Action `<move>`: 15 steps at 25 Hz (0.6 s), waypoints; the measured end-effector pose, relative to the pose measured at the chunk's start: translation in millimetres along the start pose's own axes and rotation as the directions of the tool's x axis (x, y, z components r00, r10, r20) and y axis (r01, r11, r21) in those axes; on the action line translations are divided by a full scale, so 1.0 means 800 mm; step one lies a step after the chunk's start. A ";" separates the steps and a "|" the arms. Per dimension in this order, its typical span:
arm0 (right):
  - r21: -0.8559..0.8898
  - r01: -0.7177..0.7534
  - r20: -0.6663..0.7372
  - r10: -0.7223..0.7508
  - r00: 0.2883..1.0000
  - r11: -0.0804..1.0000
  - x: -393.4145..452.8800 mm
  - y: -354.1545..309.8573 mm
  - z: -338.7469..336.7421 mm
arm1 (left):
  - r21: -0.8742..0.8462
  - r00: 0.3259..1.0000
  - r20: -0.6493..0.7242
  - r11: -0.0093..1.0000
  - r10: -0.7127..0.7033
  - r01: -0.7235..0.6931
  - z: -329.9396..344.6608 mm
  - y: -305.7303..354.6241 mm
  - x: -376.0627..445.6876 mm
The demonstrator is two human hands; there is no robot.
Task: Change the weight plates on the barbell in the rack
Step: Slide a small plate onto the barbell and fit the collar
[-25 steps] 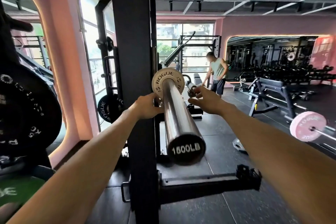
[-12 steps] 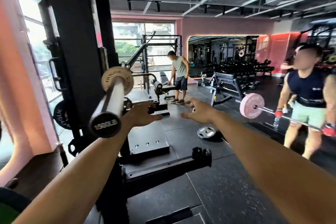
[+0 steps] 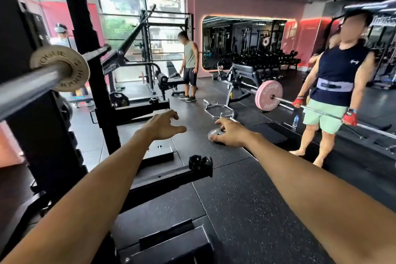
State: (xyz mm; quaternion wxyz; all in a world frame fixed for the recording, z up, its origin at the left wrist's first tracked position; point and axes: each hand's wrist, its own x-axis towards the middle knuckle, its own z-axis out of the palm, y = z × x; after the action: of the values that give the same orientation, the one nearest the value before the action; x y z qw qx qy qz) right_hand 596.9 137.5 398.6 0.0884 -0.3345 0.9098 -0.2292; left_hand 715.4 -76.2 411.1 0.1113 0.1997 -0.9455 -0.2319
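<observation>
Barbell (image 3: 32,83) sits off to my left; my left hand (image 3: 162,126) and right hand (image 3: 231,133) reach spread, holding nothing. Floor plate (image 3: 212,134) beyond my right fingertips could slip if grabbed carelessly.

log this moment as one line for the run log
left hand: open, holds nothing | right hand: open, reaching toward small plate on floor | barbell: racked, one small plate on sleeve
</observation>
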 end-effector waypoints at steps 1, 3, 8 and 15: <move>-0.009 -0.012 0.009 0.012 1.000 1.000 0.014 0.014 0.009 | 0.006 1.000 0.019 1.000 0.000 0.000 0.017 -0.005 0.015; -0.037 -0.036 0.046 0.038 0.998 0.999 0.046 0.041 0.030 | 0.015 0.997 0.068 1.000 -0.029 0.028 0.052 -0.019 0.049; -0.079 -0.089 0.149 0.100 0.984 0.993 0.155 0.098 0.099 | 0.007 0.981 0.169 0.996 -0.092 0.092 0.151 -0.072 0.146; -0.149 -0.151 0.326 0.193 0.926 0.977 0.319 0.165 0.235 | 0.093 0.906 0.370 0.979 -0.204 0.183 0.306 -0.160 0.267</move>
State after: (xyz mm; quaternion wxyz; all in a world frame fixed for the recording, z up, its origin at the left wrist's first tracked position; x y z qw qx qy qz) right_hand 387.0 -6.3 168.6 0.2427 -0.2924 0.9191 -0.1038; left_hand 491.5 -175.3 162.4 -0.1018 0.2471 -0.9309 -0.2491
